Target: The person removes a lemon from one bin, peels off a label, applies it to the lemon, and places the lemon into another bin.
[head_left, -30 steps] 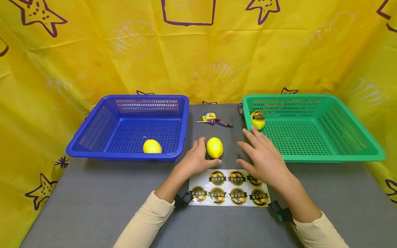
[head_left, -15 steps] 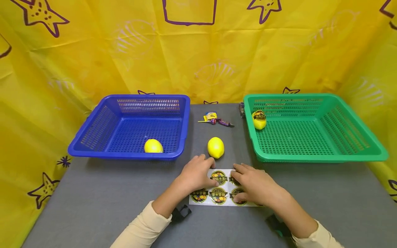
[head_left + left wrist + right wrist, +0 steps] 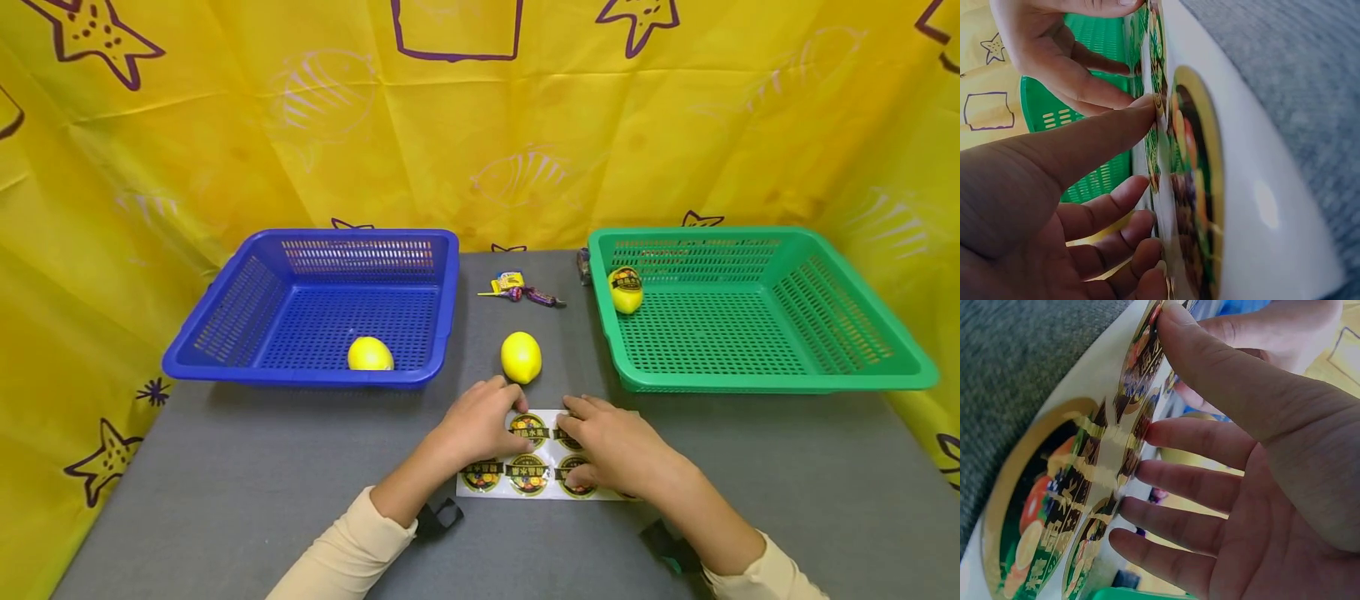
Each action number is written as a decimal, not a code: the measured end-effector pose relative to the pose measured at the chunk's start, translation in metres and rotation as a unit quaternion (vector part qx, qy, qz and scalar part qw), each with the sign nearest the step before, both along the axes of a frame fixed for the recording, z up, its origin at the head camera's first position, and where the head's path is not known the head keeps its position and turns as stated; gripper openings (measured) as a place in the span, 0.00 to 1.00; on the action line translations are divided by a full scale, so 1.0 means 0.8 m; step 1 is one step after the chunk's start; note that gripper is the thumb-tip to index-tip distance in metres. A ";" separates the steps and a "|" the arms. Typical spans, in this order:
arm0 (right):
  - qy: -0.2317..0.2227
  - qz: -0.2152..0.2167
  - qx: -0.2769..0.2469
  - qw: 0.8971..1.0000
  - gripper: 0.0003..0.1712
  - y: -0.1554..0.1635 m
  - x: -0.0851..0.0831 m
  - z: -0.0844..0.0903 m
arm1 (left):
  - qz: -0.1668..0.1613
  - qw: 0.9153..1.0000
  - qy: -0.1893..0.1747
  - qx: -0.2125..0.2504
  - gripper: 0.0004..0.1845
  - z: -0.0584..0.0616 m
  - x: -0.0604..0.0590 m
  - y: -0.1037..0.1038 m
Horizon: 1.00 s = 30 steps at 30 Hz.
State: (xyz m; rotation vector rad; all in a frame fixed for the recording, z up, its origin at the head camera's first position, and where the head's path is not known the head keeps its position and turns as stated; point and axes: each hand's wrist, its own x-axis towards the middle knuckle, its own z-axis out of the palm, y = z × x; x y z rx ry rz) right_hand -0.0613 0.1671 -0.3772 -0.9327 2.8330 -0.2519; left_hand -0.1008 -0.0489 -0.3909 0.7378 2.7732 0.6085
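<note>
A white sheet of round fruit stickers (image 3: 552, 457) lies flat on the grey table, printed in black and gold. My left hand (image 3: 483, 421) is over its left part; in the left wrist view the straight thumb (image 3: 1107, 130) touches the sheet at a sticker, the other fingers bent loosely against it. Over the right part rests my right hand (image 3: 618, 446), its fingers nearly straight and their tips on the sheet. The right thumb (image 3: 1210, 359) also touches a sticker. Just beyond the sheet sits a plain yellow lemon (image 3: 521, 357). Both hands hide some stickers.
At the left stands a blue basket (image 3: 300, 375) with a lemon (image 3: 370, 353) inside. A green basket (image 3: 772, 383) at the right holds a stickered lemon (image 3: 626, 297). Between them lie a lollipop (image 3: 513, 293), a purple-wrapped candy (image 3: 543, 297) and a yellow packet (image 3: 510, 281).
My left hand has drawn back from beside the middle lemon to the sticker sheet. My right hand has come from the green basket's edge down and left onto the sheet.
</note>
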 end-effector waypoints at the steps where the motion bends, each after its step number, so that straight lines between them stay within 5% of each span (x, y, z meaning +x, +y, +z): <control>1: 0.001 0.001 0.000 1.000 0.37 0.000 0.000 0.000 | 0.000 1.000 0.001 0.001 0.21 0.000 0.000 0.001; 10: 0.000 0.002 -0.004 1.000 0.37 0.000 0.000 0.002 | -0.012 0.999 -0.025 0.020 0.20 -0.002 -0.002 0.001; 20: -0.006 0.006 -0.015 1.000 0.37 0.002 -0.003 0.000 | -0.039 0.984 -0.100 0.140 0.13 0.010 -0.010 -0.011; 25: -0.015 0.012 -0.050 0.999 0.32 0.007 -0.012 0.002 | -0.029 0.967 -0.086 0.237 0.08 0.019 -0.018 -0.016; 30: -0.001 -0.024 -0.105 0.994 0.35 0.003 -0.028 0.001 | 0.039 0.924 -0.098 0.368 0.09 0.016 -0.032 -0.007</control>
